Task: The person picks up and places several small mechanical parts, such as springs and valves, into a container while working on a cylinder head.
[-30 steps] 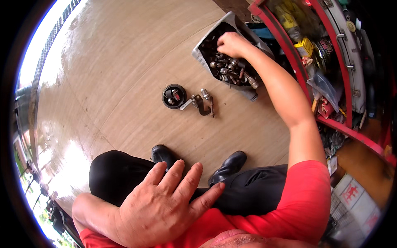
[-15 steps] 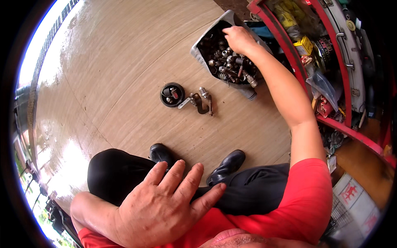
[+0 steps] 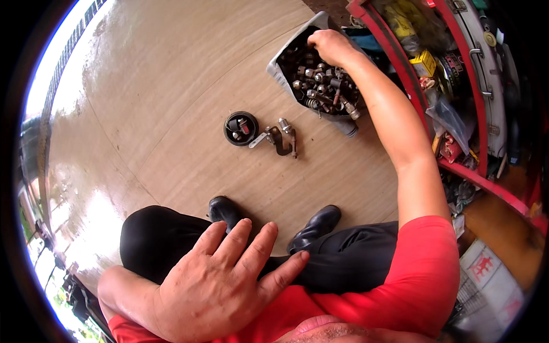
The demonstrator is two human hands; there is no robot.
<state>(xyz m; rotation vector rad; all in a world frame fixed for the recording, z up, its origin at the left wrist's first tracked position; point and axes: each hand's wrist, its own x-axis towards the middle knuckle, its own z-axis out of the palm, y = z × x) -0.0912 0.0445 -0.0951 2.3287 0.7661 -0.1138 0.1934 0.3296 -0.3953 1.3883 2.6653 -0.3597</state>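
Note:
My right hand point(image 3: 333, 48) reaches into a grey plastic container point(image 3: 278, 70) at the upper right. Its fingers curl down out of sight among the metal parts, and whatever they grip is hidden. Worn bolts, nuts and fittings point(image 3: 320, 83) fill the container. Low in front of me, my left hand point(image 3: 220, 274) is open, palm down with fingers spread, holding nothing. On the floor between my feet and the container lies a round black dish point(image 3: 226, 135) with a few small parts in it. Beside it are a dark curved bracket point(image 3: 277, 137) and a bolt-like fitting point(image 3: 285, 126).
A red metal rack point(image 3: 409, 74) stands along the right, crowded with bags, a yellow box point(image 3: 422, 63) and a grey metal case point(image 3: 485, 74). My black shoes point(image 3: 315, 227) rest on the wood-patterned floor point(image 3: 171, 114). White printed sacking point(image 3: 486, 280) lies at the lower right.
My right hand has turned and its fingers have bent further down into the container, hiding the finger that showed before. My left hand stays nearly still. The view has shifted slightly.

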